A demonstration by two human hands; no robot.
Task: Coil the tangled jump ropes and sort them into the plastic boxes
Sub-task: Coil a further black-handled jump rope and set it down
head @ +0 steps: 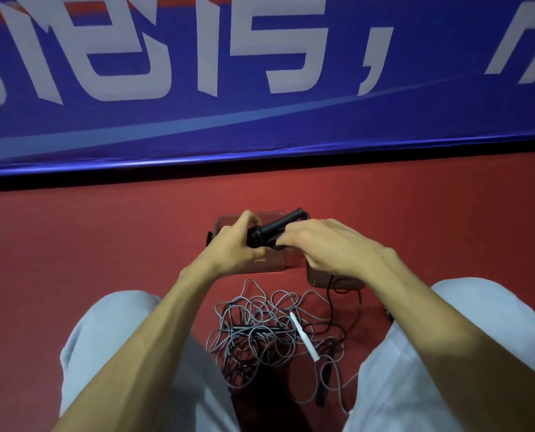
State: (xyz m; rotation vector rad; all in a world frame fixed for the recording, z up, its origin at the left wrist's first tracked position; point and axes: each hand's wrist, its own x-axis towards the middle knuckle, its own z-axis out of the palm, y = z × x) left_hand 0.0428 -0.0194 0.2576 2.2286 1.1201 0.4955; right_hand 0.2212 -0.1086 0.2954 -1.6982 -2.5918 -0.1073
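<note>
Count: 2 hands, 2 clear boxes, 1 tangle.

Left hand [233, 241] is wrapped round the near end of a black handle [275, 227]. The handle is tilted, far end up toward 1 o'clock. Right hand [331, 247] has its fingers curled down over the black cord [331, 294] just beside that handle. The cord drops from under the palm toward 6 o'clock into the tangle. Could be a second handle in the bundle, can't tell.

Both hands are over the boxes. Left box [225, 220] sits under the handle. Right box [338, 283] is at its 4 o'clock, touching or nearly so, mostly hidden by the right hand.

The tangle [260, 332] is at 6 o'clock of the boxes, on the red floor [104, 238] between the knees [104, 322]. It is grey cord, rope count unreadable. In it: 1 white handle [305, 336] at its 3 o'clock side, and 1 more dark handle [322, 391] at 5 o'clock.

Writing: the blue banner [260, 126] at 12 o'clock carries big white characters and a comma. They are cropped at the top and I can't read them. No brand or label legible on the handles or boxes.
</note>
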